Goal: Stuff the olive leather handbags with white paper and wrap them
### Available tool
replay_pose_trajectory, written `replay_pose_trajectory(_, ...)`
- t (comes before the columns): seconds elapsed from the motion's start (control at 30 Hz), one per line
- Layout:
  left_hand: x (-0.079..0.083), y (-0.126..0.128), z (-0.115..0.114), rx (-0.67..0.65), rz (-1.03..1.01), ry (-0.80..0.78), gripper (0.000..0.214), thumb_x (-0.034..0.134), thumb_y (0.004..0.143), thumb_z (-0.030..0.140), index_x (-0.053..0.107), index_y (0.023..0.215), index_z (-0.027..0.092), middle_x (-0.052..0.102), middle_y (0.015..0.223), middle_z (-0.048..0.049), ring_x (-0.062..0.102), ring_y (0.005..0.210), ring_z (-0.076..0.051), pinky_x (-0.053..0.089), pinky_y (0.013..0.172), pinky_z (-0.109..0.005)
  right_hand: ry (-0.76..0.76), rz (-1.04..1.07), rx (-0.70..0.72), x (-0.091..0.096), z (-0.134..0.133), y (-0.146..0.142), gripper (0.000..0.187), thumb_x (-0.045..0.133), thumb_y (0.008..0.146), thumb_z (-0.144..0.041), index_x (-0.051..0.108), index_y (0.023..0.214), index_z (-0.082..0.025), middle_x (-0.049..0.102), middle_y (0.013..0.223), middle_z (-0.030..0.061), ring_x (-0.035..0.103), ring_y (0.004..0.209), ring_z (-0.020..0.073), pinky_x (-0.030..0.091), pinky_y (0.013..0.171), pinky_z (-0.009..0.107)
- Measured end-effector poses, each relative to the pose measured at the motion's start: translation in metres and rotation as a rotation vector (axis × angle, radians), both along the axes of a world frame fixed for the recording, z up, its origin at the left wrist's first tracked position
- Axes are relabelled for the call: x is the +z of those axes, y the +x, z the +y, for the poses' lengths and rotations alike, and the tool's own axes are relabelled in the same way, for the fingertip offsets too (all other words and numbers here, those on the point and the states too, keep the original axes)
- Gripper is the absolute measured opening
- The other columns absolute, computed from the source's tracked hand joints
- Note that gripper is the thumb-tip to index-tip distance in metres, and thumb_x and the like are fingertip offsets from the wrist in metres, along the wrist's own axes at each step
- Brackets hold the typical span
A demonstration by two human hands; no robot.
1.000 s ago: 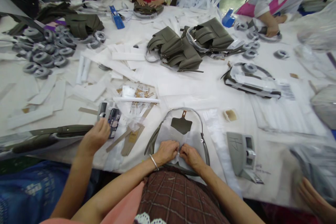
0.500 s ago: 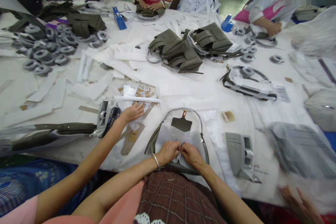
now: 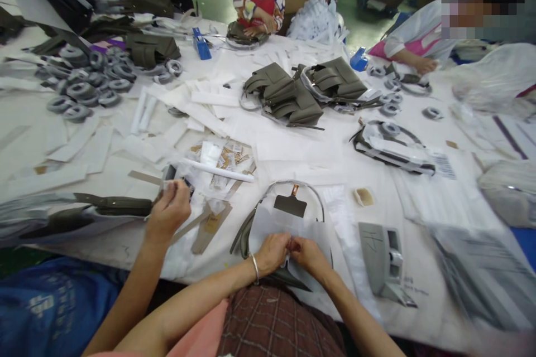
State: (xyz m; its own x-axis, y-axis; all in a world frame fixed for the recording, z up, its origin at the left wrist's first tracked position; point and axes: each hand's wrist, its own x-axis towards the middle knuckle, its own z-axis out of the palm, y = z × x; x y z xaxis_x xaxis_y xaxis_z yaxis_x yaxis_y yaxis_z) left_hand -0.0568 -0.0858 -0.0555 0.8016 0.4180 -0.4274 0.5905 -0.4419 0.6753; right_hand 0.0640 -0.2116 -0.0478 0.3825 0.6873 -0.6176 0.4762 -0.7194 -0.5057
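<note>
Head view, what's the grip doing?

— Left hand (image 3: 272, 253) and right hand (image 3: 310, 256) are both pinching the white sheet (image 3: 264, 222), side by side.

— And the bag (image 3: 242, 239)?

— Olive one, right under the grip, dark tab (image 3: 290, 206) just beyond. Grey tape dispenser (image 3: 377, 254) sits right of the grip.

White table (image 3: 419, 256) under a sheet-covered bag (image 3: 268, 223), olive bags (image 3: 307, 107), grey coils (image 3: 81, 91), white strips (image 3: 213, 97), grey dispenser (image 3: 374, 254)
</note>
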Motion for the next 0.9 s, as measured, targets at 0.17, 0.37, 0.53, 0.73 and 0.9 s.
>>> replay_pose_trajectory(0.17,-0.015,0.002,-0.007,-0.258,-0.035,-0.191,0.023,0.057,0.077,0.007,0.065,0.094,0.02,0.069,0.084,0.0012,0.063,0.08,-0.015,0.046,0.072,-0.024,0.001,-0.021,-0.011,0.005,-0.009,-0.009,0.013,0.056,0.075,-0.015,0.066,0.069,-0.019,0.07,0.077,0.0036,0.064,0.074,0.0181,0.046,0.071,0.028)
replay_pose_trajectory(0.37,-0.013,0.001,-0.005,-0.336,-0.024,-0.208,0.028,0.054,0.075,0.008,0.059,0.098,0.022,0.068,0.084,0.0001,0.062,0.079,-0.019,0.046,0.071,-0.027,0.128,-0.023,0.176,0.002,-0.021,-0.012,0.017,0.052,0.083,-0.015,0.067,0.077,-0.019,0.068,0.086,0.0052,0.064,0.084,0.0181,0.047,0.077,0.028)
replay_pose_trajectory(0.53,-0.014,0.0,-0.009,-0.309,0.009,-0.179,0.027,0.055,0.072,0.009,0.056,0.096,0.022,0.066,0.085,-0.0014,0.061,0.08,-0.021,0.046,0.073,-0.03,0.195,-0.204,0.343,-0.008,-0.029,-0.014,0.023,0.046,0.092,-0.019,0.067,0.081,-0.02,0.067,0.08,0.0039,0.062,0.075,0.016,0.045,0.067,0.025)
replay_pose_trajectory(0.73,-0.01,0.003,-0.025,-0.2,0.06,-0.166,0.029,0.053,0.075,0.014,0.052,0.104,0.019,0.066,0.083,-0.0037,0.061,0.074,-0.02,0.045,0.068,-0.03,0.242,-0.286,0.345,-0.02,-0.033,-0.016,0.026,0.042,0.091,-0.014,0.066,0.084,-0.02,0.066,0.079,0.0047,0.061,0.071,0.0158,0.044,0.065,0.025)
replay_pose_trajectory(0.9,-0.006,0.005,-0.016,-0.21,0.048,-0.212,0.029,0.053,0.077,0.013,0.053,0.105,0.02,0.065,0.079,-0.0005,0.061,0.072,-0.017,0.045,0.065,-0.026,0.251,-0.282,0.256,-0.018,-0.029,-0.015,0.025,0.041,0.092,-0.018,0.066,0.085,-0.022,0.066,0.08,0.0044,0.062,0.071,0.0151,0.045,0.064,0.024)
